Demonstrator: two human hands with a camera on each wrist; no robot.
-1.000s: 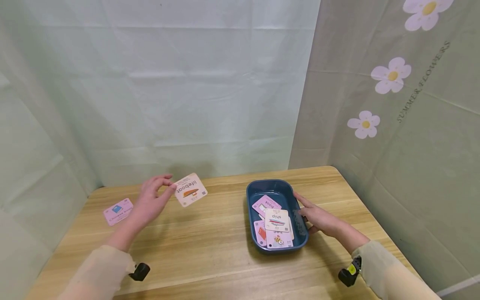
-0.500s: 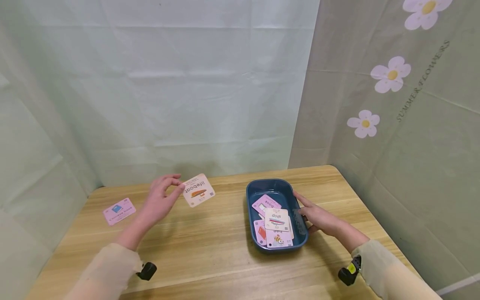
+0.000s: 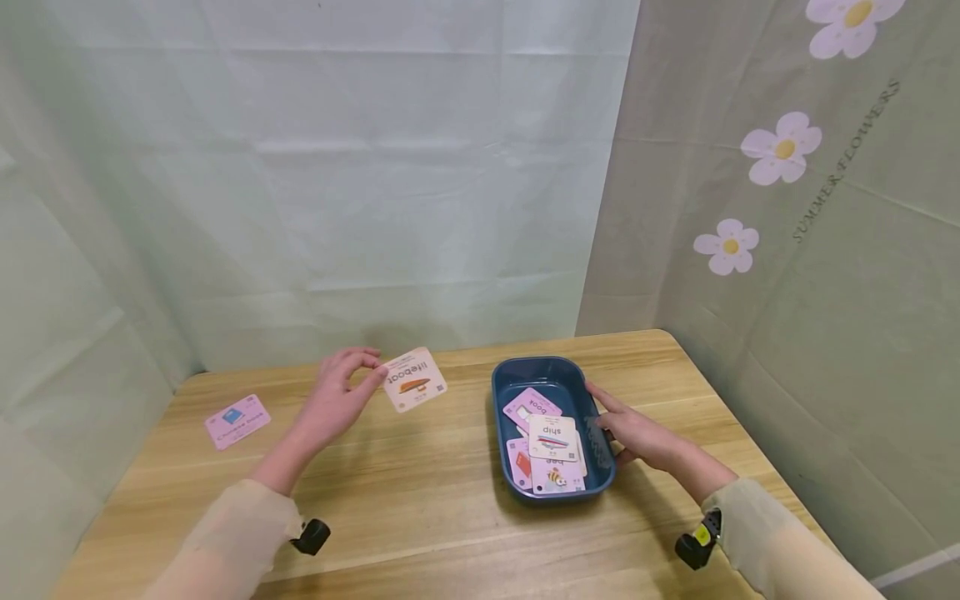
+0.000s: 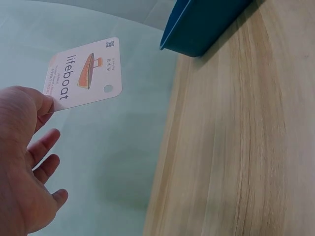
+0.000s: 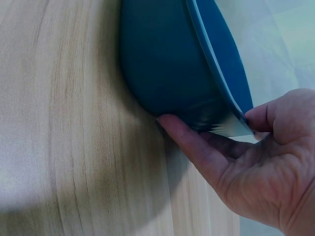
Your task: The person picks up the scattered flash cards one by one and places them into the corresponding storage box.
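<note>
My left hand pinches a white flashcard by one corner, between thumb and fingertips. The card carries an orange boat drawing and the word "lifeboat". It is held up left of a dark blue plastic box. In the left wrist view the other fingers hang loosely curled below the card. My right hand holds the box at its right wall, a digit at the rim and others against the outside. A "ship" flashcard lies on top of several cards in the box.
A pink "Chinese book" flashcard lies at the left of the wooden table. Pale cloth hangs behind the table's far edge and along both sides. Black wrist cameras are strapped to both forearms.
My left hand has moved to the right with the lifeboat flashcard, closer to the box. My right hand and the box have stayed in place.
</note>
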